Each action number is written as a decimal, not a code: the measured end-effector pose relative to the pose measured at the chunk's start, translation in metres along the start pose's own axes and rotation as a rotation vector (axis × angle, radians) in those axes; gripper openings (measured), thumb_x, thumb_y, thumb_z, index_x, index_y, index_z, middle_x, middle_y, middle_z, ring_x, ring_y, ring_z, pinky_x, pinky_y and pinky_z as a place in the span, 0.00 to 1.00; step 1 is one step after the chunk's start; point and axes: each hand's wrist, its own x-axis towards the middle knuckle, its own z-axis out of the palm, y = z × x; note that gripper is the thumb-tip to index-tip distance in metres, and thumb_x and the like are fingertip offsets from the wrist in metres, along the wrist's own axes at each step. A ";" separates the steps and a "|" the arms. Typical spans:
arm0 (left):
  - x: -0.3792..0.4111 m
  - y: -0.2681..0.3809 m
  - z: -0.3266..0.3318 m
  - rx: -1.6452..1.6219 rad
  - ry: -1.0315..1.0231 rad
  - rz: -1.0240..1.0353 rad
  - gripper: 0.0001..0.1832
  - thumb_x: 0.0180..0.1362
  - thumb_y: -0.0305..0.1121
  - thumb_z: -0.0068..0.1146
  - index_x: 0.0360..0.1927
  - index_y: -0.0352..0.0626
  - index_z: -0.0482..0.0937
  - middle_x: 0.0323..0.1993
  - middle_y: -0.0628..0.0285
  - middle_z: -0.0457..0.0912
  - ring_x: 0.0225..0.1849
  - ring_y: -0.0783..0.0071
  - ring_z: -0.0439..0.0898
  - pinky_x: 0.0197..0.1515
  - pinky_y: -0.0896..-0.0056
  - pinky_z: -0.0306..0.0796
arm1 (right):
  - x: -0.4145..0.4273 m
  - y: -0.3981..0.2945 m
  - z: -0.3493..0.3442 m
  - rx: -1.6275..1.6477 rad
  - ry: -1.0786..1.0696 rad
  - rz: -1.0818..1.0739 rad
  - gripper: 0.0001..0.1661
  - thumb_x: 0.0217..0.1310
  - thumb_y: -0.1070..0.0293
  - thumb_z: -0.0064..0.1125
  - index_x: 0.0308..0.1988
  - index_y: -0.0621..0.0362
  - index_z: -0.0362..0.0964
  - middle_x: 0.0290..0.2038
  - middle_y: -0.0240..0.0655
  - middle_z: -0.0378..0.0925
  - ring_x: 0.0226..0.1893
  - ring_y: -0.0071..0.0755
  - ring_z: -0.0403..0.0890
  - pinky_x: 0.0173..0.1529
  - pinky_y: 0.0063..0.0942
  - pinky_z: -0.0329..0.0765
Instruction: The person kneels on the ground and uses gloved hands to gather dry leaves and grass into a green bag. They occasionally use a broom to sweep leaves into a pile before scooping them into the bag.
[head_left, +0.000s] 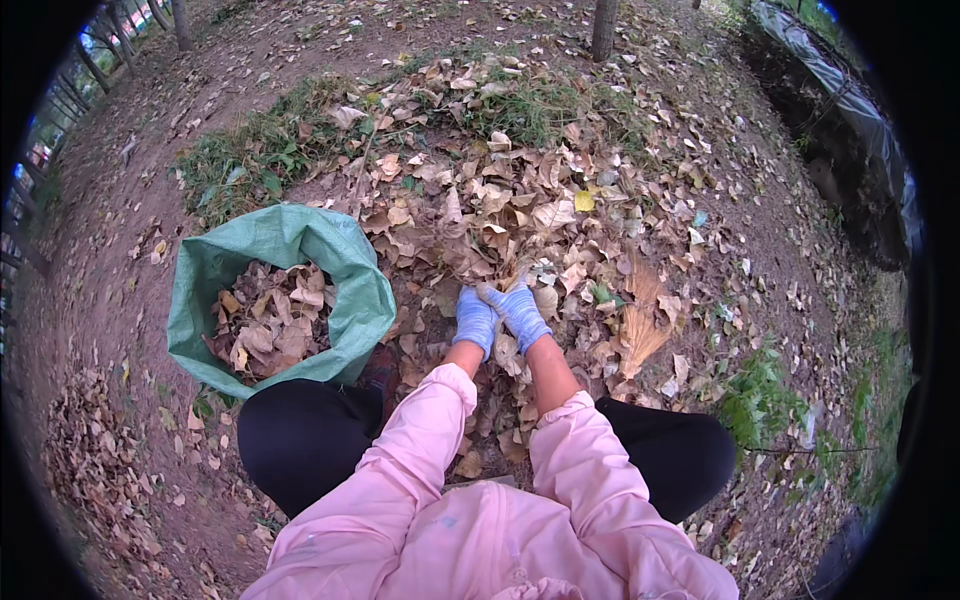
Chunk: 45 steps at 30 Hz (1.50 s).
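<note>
My left hand (475, 318) and my right hand (519, 309) wear blue-and-white knit gloves. Side by side, they touch near the thumbs at the near part of a heap of dry brown leaves (495, 206). Their fingertips are lost among the leaves, so whether they grip any is not visible. To the left stands a green woven plastic sack (358, 307), its mouth spread wide and rim folded outward. Dry leaves (274, 322) fill much of the visible inside. Right of my hands, a straw broom head (643, 322) lies partly among the leaves.
Grass clumps (525, 112) border the heap at the far side. A tree trunk (604, 30) rises behind it. Plastic sheeting (847, 97) runs along a bank at the far right. A leafy green plant (761, 401) grows beside my right knee. More leaves (97, 465) gather at lower left.
</note>
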 end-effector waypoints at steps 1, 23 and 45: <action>-0.011 0.009 -0.003 0.428 -0.164 0.052 0.14 0.57 0.27 0.53 0.47 0.36 0.76 0.42 0.57 0.81 0.41 0.71 0.77 0.47 0.68 0.73 | -0.006 0.000 -0.005 -0.014 0.052 0.036 0.49 0.49 0.60 0.74 0.60 0.69 0.50 0.50 0.41 0.74 0.47 0.30 0.74 0.53 0.25 0.72; -0.054 0.326 -0.043 1.246 -0.721 0.402 0.22 0.56 0.39 0.60 0.52 0.39 0.78 0.45 0.49 0.83 0.48 0.59 0.81 0.53 0.64 0.73 | 0.020 -0.089 -0.005 -0.217 0.627 -0.142 0.29 0.52 0.68 0.60 0.54 0.67 0.66 0.29 0.48 0.77 0.26 0.45 0.78 0.33 0.37 0.75; -0.026 0.377 -0.450 1.217 0.873 0.143 0.19 0.62 0.47 0.51 0.44 0.42 0.82 0.43 0.46 0.82 0.46 0.48 0.80 0.48 0.54 0.73 | -0.035 -0.099 0.376 -1.320 -0.563 -0.829 0.22 0.59 0.68 0.50 0.55 0.49 0.72 0.43 0.43 0.80 0.44 0.43 0.82 0.47 0.39 0.78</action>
